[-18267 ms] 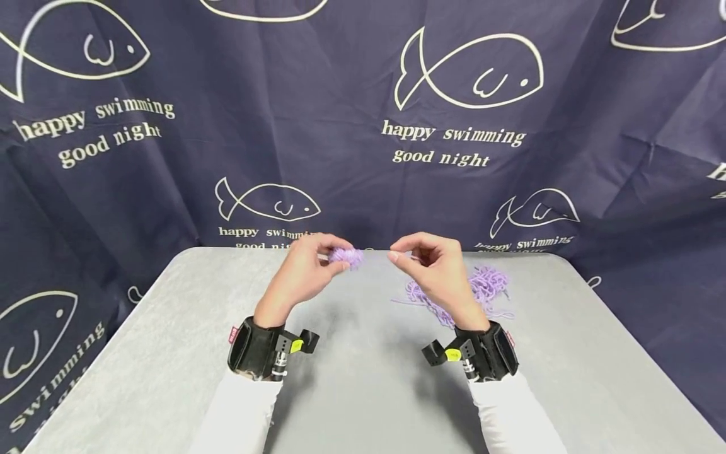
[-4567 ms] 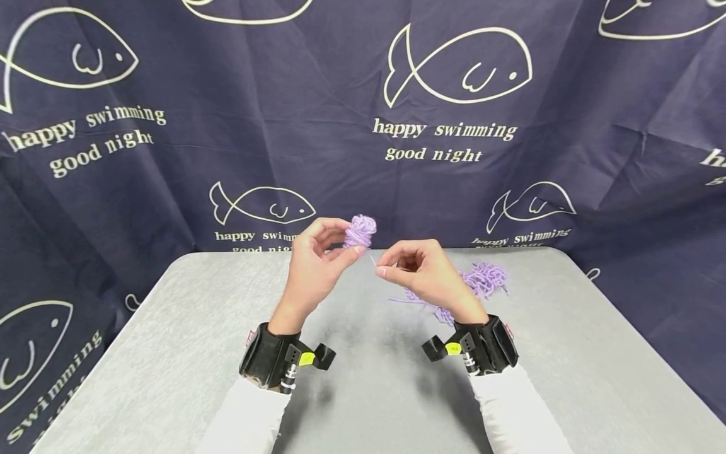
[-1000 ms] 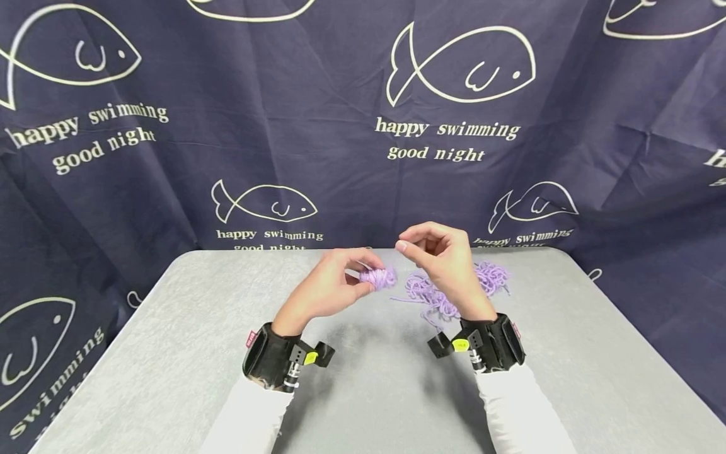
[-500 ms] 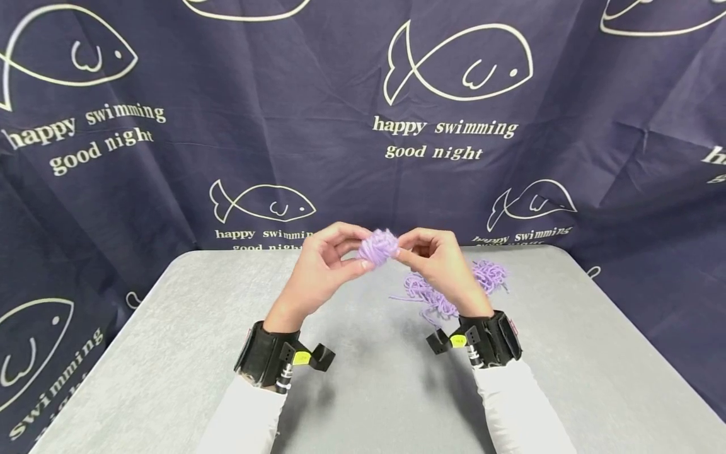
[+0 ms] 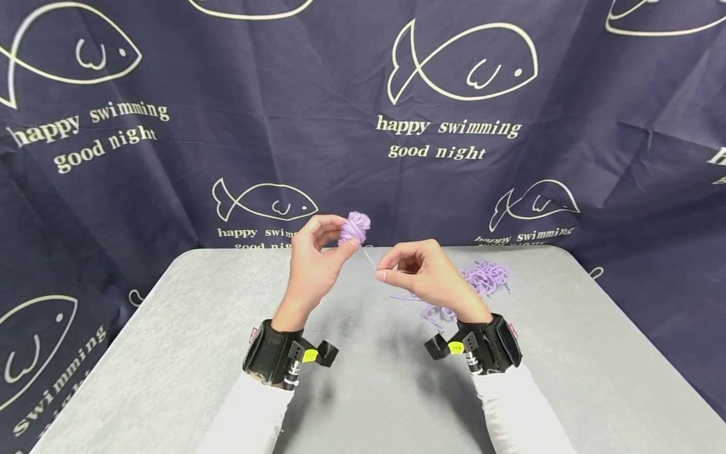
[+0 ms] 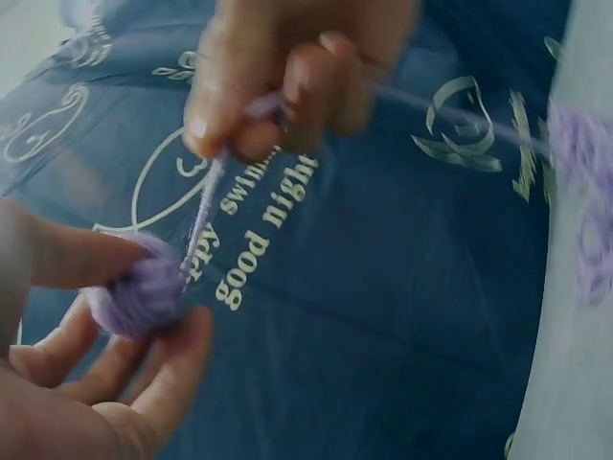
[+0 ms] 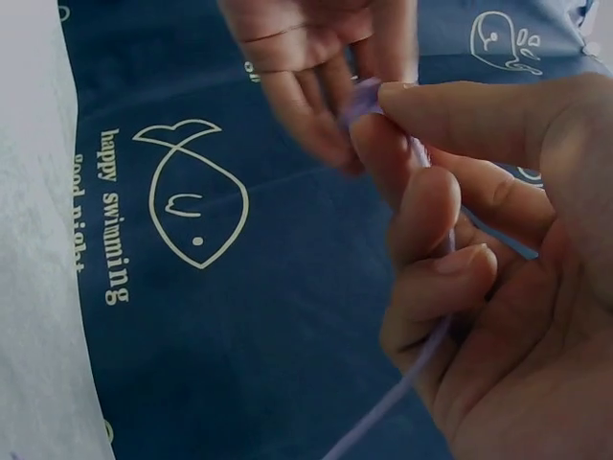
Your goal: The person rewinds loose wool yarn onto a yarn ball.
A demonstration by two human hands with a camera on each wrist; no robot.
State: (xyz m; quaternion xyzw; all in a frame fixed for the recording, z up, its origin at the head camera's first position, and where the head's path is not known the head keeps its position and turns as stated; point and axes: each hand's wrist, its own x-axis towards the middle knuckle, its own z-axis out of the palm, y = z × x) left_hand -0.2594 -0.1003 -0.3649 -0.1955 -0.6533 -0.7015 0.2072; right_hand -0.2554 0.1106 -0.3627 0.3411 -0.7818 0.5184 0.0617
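My left hand [image 5: 317,252] is raised above the grey table [image 5: 170,353] and pinches a small ball of purple yarn [image 5: 354,227] between thumb and fingers; the ball [image 6: 139,292] shows close up in the left wrist view. A taut strand [image 5: 370,258] runs from the ball down to my right hand [image 5: 414,271], which pinches it between thumb and forefinger. In the right wrist view the strand [image 7: 421,355] passes through my curled fingers [image 7: 431,220]. The loose yarn pile [image 5: 482,280] lies on the table behind my right hand.
A dark blue cloth [image 5: 363,126] printed with fish and words hangs behind the table and down its sides. Both wrists carry black camera bands [image 5: 272,356]. The table's far edge runs just behind my hands.
Half a second ago both hands met at the ball. Since then my left hand has lifted the ball up and left, and my right hand has drawn down and away, stretching a strand between them.
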